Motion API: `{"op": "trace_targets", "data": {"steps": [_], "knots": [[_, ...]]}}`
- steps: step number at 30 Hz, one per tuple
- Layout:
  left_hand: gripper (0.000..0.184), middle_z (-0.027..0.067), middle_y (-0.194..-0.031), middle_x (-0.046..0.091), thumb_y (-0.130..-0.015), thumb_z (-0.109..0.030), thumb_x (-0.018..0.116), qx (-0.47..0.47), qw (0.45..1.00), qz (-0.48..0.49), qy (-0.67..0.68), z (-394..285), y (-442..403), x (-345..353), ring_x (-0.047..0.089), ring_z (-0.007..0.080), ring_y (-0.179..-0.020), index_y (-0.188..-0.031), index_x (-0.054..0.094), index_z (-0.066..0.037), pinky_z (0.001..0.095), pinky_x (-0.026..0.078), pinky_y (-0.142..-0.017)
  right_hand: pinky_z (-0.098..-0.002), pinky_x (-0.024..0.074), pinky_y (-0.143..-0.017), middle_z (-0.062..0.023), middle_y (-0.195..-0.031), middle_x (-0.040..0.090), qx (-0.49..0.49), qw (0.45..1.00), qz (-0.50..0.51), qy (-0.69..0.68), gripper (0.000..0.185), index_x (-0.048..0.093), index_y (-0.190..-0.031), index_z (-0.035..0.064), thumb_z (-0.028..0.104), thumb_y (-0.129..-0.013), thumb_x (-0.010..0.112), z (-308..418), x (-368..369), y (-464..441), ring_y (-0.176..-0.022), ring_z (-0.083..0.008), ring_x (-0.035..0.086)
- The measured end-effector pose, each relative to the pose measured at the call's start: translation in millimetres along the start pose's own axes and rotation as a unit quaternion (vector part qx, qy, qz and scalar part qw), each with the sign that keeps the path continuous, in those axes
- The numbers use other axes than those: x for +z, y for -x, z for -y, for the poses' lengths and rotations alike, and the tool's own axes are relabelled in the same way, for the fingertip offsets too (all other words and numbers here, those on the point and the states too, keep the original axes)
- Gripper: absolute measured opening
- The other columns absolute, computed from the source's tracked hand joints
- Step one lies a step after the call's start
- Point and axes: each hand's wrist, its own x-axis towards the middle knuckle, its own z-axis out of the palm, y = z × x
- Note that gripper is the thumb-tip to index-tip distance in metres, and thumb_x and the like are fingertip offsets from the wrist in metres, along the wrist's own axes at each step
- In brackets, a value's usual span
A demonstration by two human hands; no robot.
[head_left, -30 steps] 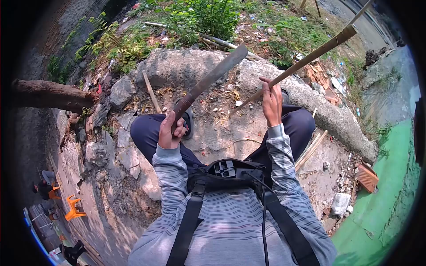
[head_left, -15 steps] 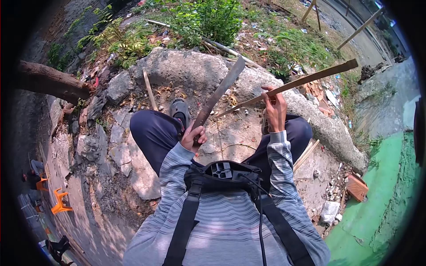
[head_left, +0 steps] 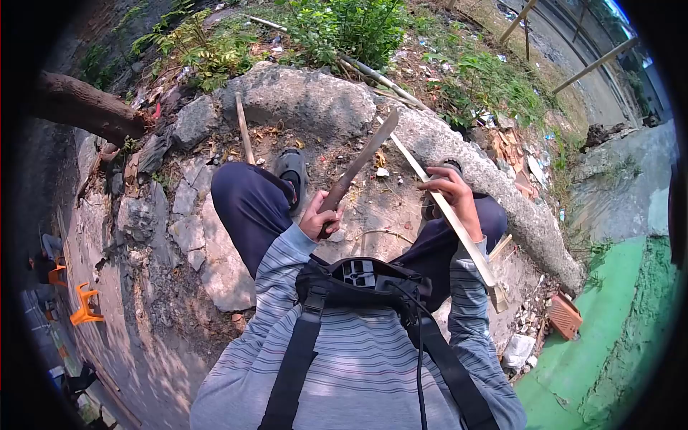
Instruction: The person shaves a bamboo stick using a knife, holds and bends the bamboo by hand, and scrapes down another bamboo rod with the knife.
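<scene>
Gripping by its brown handle, the left hand holds 1 long machete with a dull grey-brown blade, slanting up before the lap. Right of it in the head view, the right hand has 1 long, thin, pale wooden strip between its fingers, slanting across the forearm. 2 dark shoes show beyond the knees.

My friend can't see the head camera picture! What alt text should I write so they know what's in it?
A person holds a long knife in the left grip and a pale, flat strip in the right grip. Ahead is a rough, curved stone edge, with green plants beyond it.
</scene>
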Motion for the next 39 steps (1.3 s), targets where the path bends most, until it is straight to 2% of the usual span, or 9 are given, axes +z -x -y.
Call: {"op": "trace_targets", "data": {"steps": [8,11,12,15,17,21,29,35,39], "knots": [[0.034,0.0045,-0.079,0.052,-0.098,-0.025,0.067,-0.013,0.989,-0.121,-0.080,14.3,-8.3,4.4,0.041,0.0071,-0.042,-0.108,0.039,-0.008,0.0269,0.040,-0.045,-0.0364,0.0584,-0.095,-0.0155,-0.133,0.053,0.072,0.995,-0.071,0.007,0.032,0.072,-0.119,0.0109,0.004,-0.087,0.073,-58.2,71.1,44.3,-0.117,-0.0280,0.064],[0.033,0.0039,-0.081,0.052,-0.098,-0.026,0.066,-0.013,0.990,-0.130,-0.056,18.1,-10.9,-0.2,0.042,0.0070,-0.042,-0.107,0.039,-0.008,0.0267,0.039,-0.043,-0.0347,0.0573,-0.096,-0.0190,-0.131,0.054,0.159,0.975,-0.033,-0.150,0.052,0.053,-0.142,0.0115,0.005,-0.093,0.069,-66.0,84.9,52.9,-0.113,-0.0275,0.066],[0.033,0.0039,-0.081,0.052,-0.098,-0.026,0.066,-0.009,0.991,-0.124,-0.052,19.1,-11.5,-1.6,0.042,0.0070,-0.042,-0.106,0.039,-0.009,0.0268,0.039,-0.043,-0.0368,0.0549,-0.100,-0.0247,-0.135,0.051,0.187,0.939,0.011,-0.287,0.071,0.030,-0.154,0.0119,0.010,-0.095,0.069,-69.7,83.7,54.9,-0.117,-0.0313,0.064],[0.034,0.0043,-0.082,0.052,-0.098,-0.025,0.067,-0.010,0.992,-0.117,-0.041,24.4,-13.0,-6.9,0.045,0.0075,-0.043,-0.105,0.038,-0.009,0.0272,0.039,-0.042,-0.0407,0.0571,-0.097,-0.0235,-0.132,0.055,0.149,0.887,-0.002,-0.437,0.076,0.024,-0.157,0.0183,0.000,-0.095,0.063,-77.1,92.8,60.2,-0.113,-0.0338,0.066],[0.036,0.0050,-0.082,0.053,-0.096,-0.021,0.069,-0.008,0.991,-0.131,-0.039,27.4,-12.2,-5.9,0.047,0.0093,-0.043,-0.106,0.037,-0.010,0.0273,0.039,-0.042,-0.0434,0.0566,-0.097,-0.0255,-0.135,0.054,0.181,0.881,-0.017,-0.437,0.069,0.017,-0.158,0.0178,0.008,-0.101,0.054,-78.0,94.1,59.1,-0.113,-0.0358,0.066],[0.038,0.0058,-0.081,0.053,-0.092,-0.016,0.070,-0.031,0.990,-0.134,-0.040,30.2,-11.9,-8.0,0.048,0.0112,-0.043,-0.107,0.036,-0.010,0.0282,0.041,-0.042,-0.0398,0.0575,-0.092,-0.0252,-0.135,0.056,0.281,0.751,-0.167,-0.573,0.057,0.026,-0.154,0.0074,0.043,-0.109,0.031,-84.5,84.9,55.6,-0.105,-0.0316,0.067],[0.043,0.0071,-0.076,0.053,-0.089,-0.009,0.069,-0.037,0.984,-0.151,-0.084,35.5,-12.7,-4.7,0.047,0.0121,-0.041,-0.114,0.034,-0.007,0.0308,0.041,-0.040,-0.0196,0.0579,-0.066,-0.0211,-0.131,0.061,0.276,0.798,-0.058,-0.533,0.051,0.032,-0.148,-0.0041,0.010,-0.102,0.047,-67.5,76.5,44.7,-0.077,-0.0116,0.064],[0.048,0.0064,-0.074,0.052,-0.088,-0.007,0.071,-0.017,0.986,-0.112,-0.126,23.1,-7.8,-0.2,0.046,0.0117,-0.042,-0.115,0.031,-0.007,0.0303,0.038,-0.042,-0.0233,0.0566,-0.059,-0.0247,-0.120,0.064,0.247,0.837,-0.076,-0.482,0.079,0.005,-0.158,-0.0007,0.017,-0.098,0.053,-29.7,48.6,50.2,-0.069,-0.0162,0.067],[0.049,0.0048,-0.074,0.051,-0.088,-0.007,0.070,-0.011,0.988,-0.100,-0.118,19.8,-8.5,4.7,0.045,0.0109,-0.042,-0.120,0.032,-0.007,0.0288,0.037,-0.041,-0.0249,0.0539,-0.057,-0.0174,-0.107,0.066,0.256,0.856,-0.069,-0.445,0.071,0.014,-0.157,-0.0001,0.016,-0.099,0.051,-31.0,39.4,53.1,-0.067,-0.0164,0.066]]}}
